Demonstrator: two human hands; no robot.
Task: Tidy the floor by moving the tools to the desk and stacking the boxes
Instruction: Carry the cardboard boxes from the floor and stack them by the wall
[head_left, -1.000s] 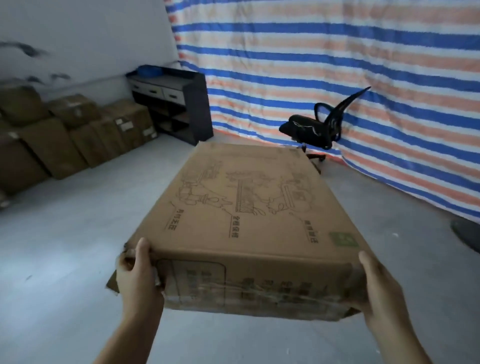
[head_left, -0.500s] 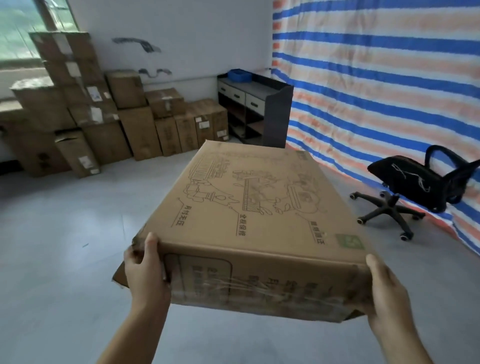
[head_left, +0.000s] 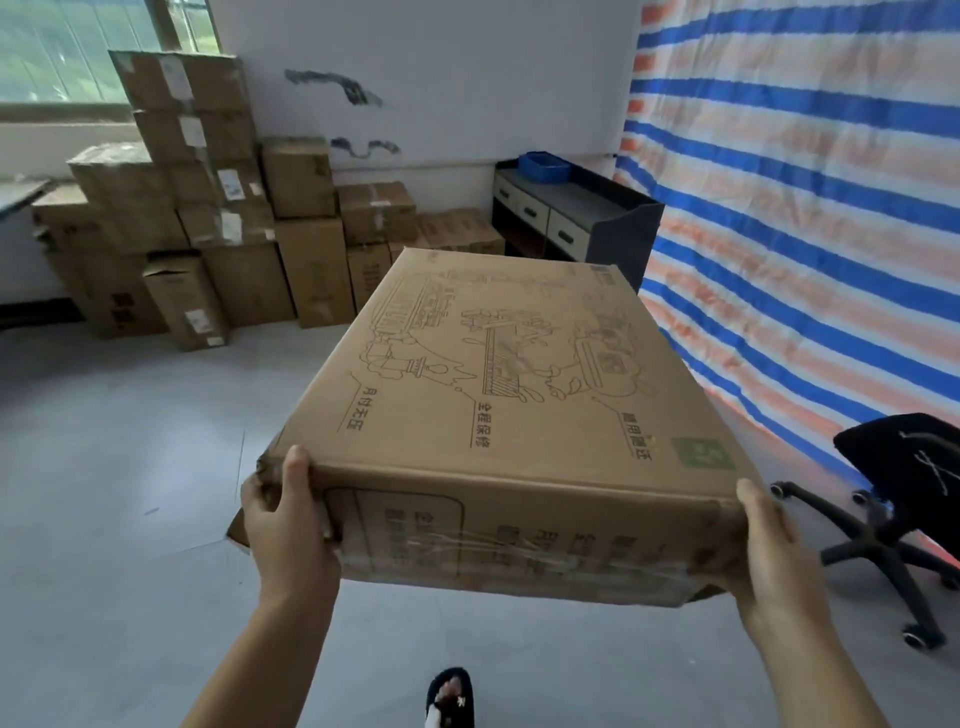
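A large flat cardboard box (head_left: 519, 405) with line drawings and printed text on top is carried in the air in front of me. My left hand (head_left: 288, 525) grips its near left corner, thumb on the top edge. My right hand (head_left: 769, 551) grips the near right corner the same way. A pile of stacked cardboard boxes (head_left: 218, 218) stands against the far wall at the left. A dark desk (head_left: 571, 218) with light drawers stands in the far corner, a blue tray (head_left: 543, 165) on top.
A black swivel chair (head_left: 904, 509) stands at the right beside the striped tarp (head_left: 805, 182). The grey floor (head_left: 130, 467) stretches between me and the stacked boxes. My foot in a dark slipper (head_left: 451, 696) shows at the bottom. A window is at the top left.
The view has swung left: the stacked boxes and desk came toward the centre and nearer, the chair slid to the right edge. Both hands keep the same hold on the box.
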